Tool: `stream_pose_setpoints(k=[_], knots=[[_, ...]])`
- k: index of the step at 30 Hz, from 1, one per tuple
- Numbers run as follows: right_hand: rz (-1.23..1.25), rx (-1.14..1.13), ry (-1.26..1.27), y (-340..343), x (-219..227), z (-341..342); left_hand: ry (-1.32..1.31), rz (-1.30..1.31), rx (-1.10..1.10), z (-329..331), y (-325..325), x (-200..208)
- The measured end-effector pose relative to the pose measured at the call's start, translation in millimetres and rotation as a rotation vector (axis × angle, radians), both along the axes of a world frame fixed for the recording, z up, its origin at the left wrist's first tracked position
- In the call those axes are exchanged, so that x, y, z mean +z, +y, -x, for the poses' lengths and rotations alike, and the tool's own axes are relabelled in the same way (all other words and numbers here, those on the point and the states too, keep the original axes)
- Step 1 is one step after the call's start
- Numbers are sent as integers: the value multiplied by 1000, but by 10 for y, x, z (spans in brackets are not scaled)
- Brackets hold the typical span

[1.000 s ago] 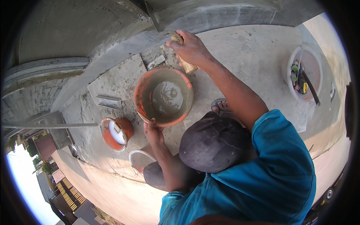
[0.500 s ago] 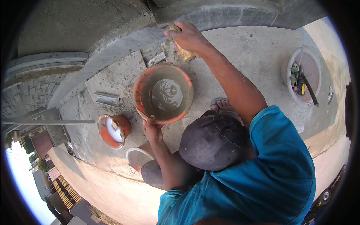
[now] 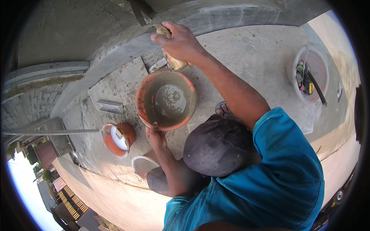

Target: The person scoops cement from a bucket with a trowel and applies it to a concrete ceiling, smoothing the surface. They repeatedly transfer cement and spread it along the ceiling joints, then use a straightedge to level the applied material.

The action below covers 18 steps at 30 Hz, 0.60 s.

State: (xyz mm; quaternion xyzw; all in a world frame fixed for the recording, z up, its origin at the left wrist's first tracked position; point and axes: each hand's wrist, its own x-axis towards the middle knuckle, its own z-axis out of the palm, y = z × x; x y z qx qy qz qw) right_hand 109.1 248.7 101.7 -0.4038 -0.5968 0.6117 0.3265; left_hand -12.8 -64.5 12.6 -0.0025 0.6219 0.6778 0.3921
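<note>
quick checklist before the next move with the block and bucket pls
1. Right hand grips the tan block: ok, fingers wrapped round it.
2. Left hand on the orange bucket: ok, fingers hold its near rim.
3. Bucket upright, grey mix inside: ok.
4. Block touching the grey ledge: cannot tell.
5. Small orange pot apart from the bucket: ok.
</note>
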Motion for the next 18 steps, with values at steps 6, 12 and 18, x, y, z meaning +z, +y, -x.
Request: stream_pose_setpoints(k=[6, 12, 18], knots=[[43, -50, -20, -70, -54, -48, -4, 6, -29, 23, -44, -30], [-22, -89, -75, 33, -232, 159, 0, 17, -18, -7, -6, 12], [-81, -69, -60, -44, 249, 158, 17, 5, -26, -3, 7, -14]])
